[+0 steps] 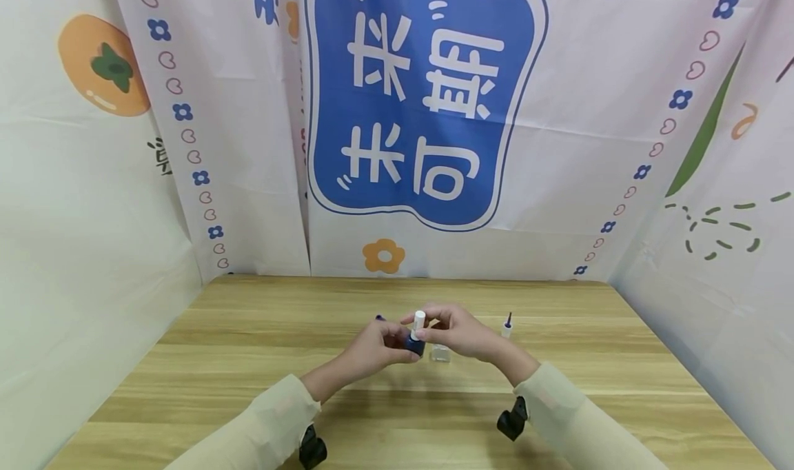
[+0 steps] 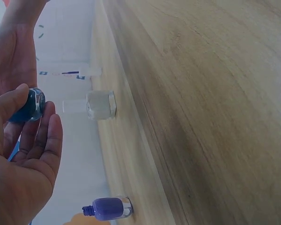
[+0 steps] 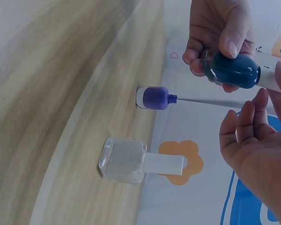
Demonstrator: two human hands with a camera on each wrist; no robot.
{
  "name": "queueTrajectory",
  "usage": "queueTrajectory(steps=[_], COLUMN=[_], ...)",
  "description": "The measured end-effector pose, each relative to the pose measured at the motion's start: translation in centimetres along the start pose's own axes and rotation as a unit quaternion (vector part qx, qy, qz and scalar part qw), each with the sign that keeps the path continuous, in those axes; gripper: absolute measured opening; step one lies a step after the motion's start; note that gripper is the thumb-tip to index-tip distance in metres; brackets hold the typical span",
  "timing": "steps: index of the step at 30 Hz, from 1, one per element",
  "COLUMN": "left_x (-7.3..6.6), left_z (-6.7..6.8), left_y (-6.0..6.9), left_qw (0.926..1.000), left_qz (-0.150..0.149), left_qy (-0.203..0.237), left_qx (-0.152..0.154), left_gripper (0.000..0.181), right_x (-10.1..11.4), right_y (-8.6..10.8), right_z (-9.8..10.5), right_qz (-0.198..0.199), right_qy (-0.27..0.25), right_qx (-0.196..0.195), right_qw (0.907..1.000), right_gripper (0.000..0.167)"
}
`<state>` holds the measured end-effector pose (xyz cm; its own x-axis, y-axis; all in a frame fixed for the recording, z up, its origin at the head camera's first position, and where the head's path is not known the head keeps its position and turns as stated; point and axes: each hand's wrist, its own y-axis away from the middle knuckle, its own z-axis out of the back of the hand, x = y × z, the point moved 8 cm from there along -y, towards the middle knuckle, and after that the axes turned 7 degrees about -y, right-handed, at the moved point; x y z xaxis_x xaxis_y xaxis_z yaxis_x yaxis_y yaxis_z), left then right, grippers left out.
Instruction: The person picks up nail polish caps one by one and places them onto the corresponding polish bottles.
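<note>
My left hand (image 1: 370, 351) holds a dark blue nail polish bottle (image 3: 234, 69) by its glass body, with the thumb across it. The white cap (image 1: 419, 320) sits on its neck, pinched by my right hand (image 1: 462, 331). Just behind them on the table stands a clear nail polish bottle (image 3: 124, 160) with a white cap. A purple nail polish bottle (image 2: 108, 208) stands uncapped beyond my left hand. To the right, a white cap with its purple-coated brush (image 1: 507, 327) stands brush upward.
The wooden table (image 1: 248, 360) runs back to a printed cloth curtain (image 1: 558, 180), and cloth also hangs at both sides. A black wrist camera (image 1: 512, 420) sits at the right cuff, another (image 1: 312, 449) at the left.
</note>
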<state>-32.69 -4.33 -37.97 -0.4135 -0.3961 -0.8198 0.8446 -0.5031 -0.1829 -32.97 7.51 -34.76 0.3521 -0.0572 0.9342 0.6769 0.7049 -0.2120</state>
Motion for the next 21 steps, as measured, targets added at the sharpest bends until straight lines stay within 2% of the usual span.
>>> queueTrajectory(steps=[3,9,18,21], left_x=[-0.05,0.11,0.44,0.37], left_z=[-0.05,0.0,0.22,0.29], left_y=[0.06,0.09,0.11,0.17], left_qw=[1.0,1.0,0.9999,0.9999], left_qz=[0.003,0.0,-0.005,-0.006], left_qy=[0.002,0.01,0.008,0.004], left_qx=[0.001,0.001,-0.01,-0.015], left_gripper=[0.017,0.02,0.02,0.019], right_x=[-0.13,-0.28,-0.75,-0.99], right_y=[-0.07,-0.07,-0.02,0.04], right_z=[0.04,0.55,0.77,0.84], right_qz=[0.003,-0.006,-0.011,-0.013], right_qy=[0.016,0.061,0.052,0.049], right_qx=[-0.009,-0.062,-0.157,-0.191], right_qw=[0.9998,0.9962,0.9861,0.9803], right_gripper=[0.017,0.018,0.01,0.023])
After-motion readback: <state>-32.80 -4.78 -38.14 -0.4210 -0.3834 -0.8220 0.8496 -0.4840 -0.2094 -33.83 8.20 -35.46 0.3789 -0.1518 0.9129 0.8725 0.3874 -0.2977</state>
